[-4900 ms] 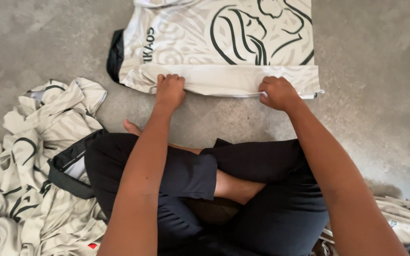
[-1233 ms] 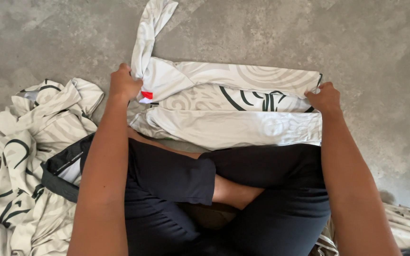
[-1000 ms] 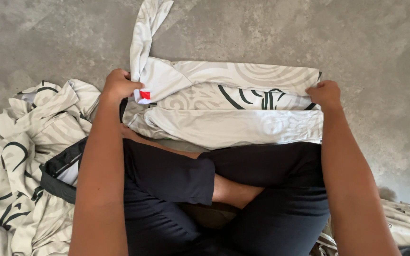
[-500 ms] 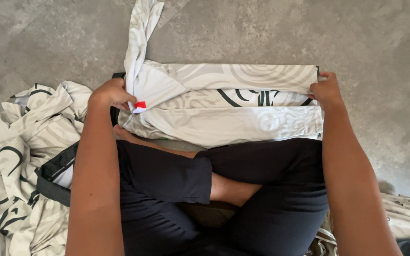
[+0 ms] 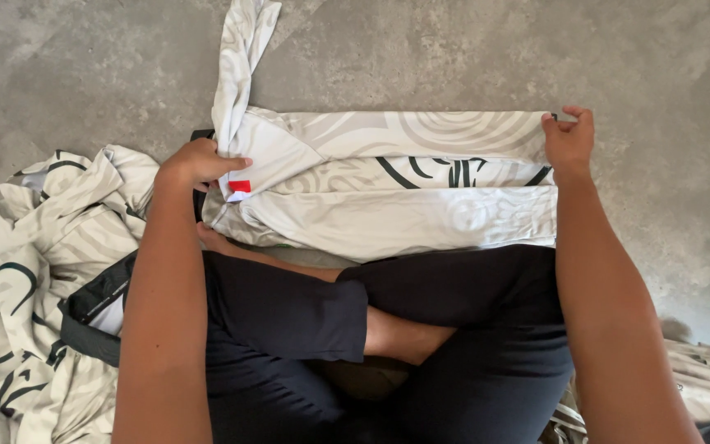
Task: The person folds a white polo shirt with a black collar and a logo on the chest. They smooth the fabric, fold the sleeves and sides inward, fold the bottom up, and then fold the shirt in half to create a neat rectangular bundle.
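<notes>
Folded cream patterned fabric garment lies on grey concrete floor, just ahead of crossed legs in dark trousers. Left hand grip pinches its left end beside red tag; right hand grip pinches right end. Heap of matching cream garments at left.

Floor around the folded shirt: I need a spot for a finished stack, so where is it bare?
Bare grey concrete floor lies beyond the folded patterned shirt, either side of its raised sleeve, and right of the right hand. It is crowded left of the left hand, where the pile of patterned shirts lies, and under the crossed legs.
</notes>
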